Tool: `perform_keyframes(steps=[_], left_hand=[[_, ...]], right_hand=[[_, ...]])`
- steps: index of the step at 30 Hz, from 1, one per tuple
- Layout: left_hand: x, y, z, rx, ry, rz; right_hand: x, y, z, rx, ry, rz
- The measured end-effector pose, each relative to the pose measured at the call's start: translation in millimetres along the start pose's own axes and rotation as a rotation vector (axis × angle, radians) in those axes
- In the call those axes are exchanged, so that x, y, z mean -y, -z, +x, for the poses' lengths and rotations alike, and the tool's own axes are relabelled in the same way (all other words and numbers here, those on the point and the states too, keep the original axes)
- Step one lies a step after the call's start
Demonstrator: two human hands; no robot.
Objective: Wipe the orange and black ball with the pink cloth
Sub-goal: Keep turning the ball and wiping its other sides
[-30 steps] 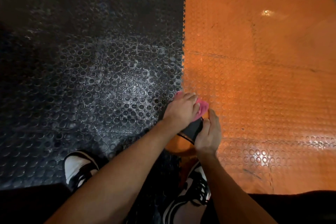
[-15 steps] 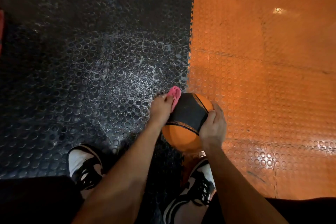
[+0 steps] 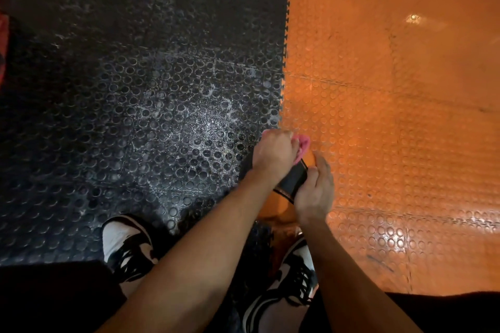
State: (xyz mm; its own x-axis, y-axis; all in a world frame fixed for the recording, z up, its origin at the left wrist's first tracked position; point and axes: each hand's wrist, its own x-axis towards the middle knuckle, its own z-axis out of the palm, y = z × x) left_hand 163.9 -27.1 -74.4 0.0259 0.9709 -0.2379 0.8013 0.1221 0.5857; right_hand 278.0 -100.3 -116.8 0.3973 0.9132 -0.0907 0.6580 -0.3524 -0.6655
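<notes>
Two black-and-white sneakers [image 3: 127,246] stand nearest, the right one half hidden by forearms. Above them the right hand [image 3: 313,194] cups the orange and black ball [image 3: 293,179], mostly covered. The left hand [image 3: 273,154] grips the pink cloth [image 3: 303,147] on the ball's top, over the studded floor [image 3: 392,116].

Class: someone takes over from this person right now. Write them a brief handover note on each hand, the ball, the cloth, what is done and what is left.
Left hand: grips the pink cloth, pressed on top of the ball.
Right hand: holds the ball's right side, steadying it.
Orange and black ball: above the floor seam, in front of the shoes.
Done: wiping under way on top.
Left: how much is already wiped cannot be told; turn the ball and wipe the rest.
</notes>
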Motion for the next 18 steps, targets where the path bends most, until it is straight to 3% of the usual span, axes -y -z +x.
perform_keyframes(steps=[2,5,9,15,18], left_hand=[[1.3,11.6,29.7,0.249,0.145,-0.071],[16.6,14.3,49.2,0.312,0.232,-0.203],[22.4,3.3,20.5,0.13,0.124,-0.082],[22.3,-24.1,-76.3,-0.242,-0.246,-0.126],[22.6,-36.9,-82.6,-0.353,-0.221,-0.144]], right_hand=[[1.1,0.9,-4.5,0.004,0.013,-0.004],[5.2,2.3,-3.3,0.019,0.005,-0.023],[5.7,2.0,-2.1,0.0,-0.031,-0.008],[4.2,9.7,-5.3,-0.011,0.014,0.053],[6.0,13.1,-7.7,-0.03,-0.032,0.094]])
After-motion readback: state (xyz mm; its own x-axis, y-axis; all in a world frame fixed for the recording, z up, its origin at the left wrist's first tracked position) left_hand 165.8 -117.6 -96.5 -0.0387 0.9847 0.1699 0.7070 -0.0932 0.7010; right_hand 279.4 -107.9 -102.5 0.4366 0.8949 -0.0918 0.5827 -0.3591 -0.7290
